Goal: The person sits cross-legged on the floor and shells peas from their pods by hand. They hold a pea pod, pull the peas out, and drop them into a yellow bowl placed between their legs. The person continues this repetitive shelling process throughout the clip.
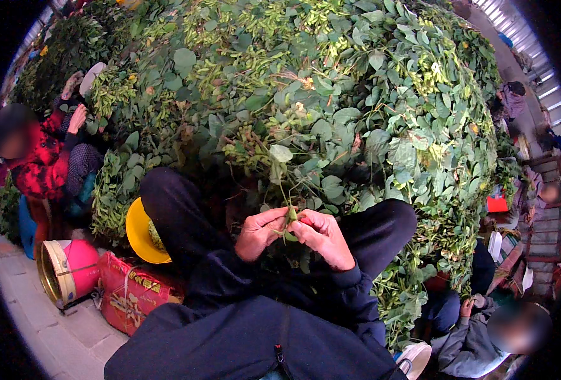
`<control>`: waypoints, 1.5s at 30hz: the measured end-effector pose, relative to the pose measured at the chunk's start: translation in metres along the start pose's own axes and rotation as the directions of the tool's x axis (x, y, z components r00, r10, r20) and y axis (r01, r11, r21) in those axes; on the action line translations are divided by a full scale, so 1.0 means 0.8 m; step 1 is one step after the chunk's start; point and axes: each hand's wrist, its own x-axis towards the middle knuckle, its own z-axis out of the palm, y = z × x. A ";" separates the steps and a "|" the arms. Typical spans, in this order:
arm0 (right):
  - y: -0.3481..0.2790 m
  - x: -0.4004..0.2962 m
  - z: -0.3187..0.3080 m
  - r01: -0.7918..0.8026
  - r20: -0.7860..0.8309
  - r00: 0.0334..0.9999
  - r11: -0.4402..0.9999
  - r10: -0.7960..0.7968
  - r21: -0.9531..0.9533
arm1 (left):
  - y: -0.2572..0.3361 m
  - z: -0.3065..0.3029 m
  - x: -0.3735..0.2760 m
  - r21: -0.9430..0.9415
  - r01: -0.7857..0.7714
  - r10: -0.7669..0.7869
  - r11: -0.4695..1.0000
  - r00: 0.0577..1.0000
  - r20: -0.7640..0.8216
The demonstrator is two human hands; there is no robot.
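Note:
Between my knees, my left hand and my right hand meet around a green soybean sprig. My left fingertips pinch its stem. At the lower right of the sprig, my right thumb and fingers grip a pod. A small red piece shows at my right fingers; what it is cannot be made out. Thin stalks and a pale leaf extend from the sprig towards the big heap of soybean plants. Beside my left knee, a yellow bucket holds green pods, partly hidden by my leg.
At left lie a pink-and-white bucket on its side and a red wrapped package. A person in a red patterned jacket works at the heap. Another in grey sits at lower right, near a white bucket.

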 end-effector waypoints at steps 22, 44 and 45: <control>0.022 0.000 0.018 0.121 0.028 0.993 0.950 -0.118 -0.288 | 0.006 -0.019 0.022 -0.261 -0.069 0.019 0.963 0.981 -0.192; 0.043 0.007 0.006 0.032 0.090 0.995 0.982 -0.050 0.183 | 0.017 0.013 0.010 0.651 -0.485 0.591 0.584 0.804 0.068; 0.039 0.007 0.010 0.029 0.091 0.994 0.968 -0.053 0.250 | 0.019 0.011 0.003 0.719 -0.453 0.622 0.527 0.782 0.037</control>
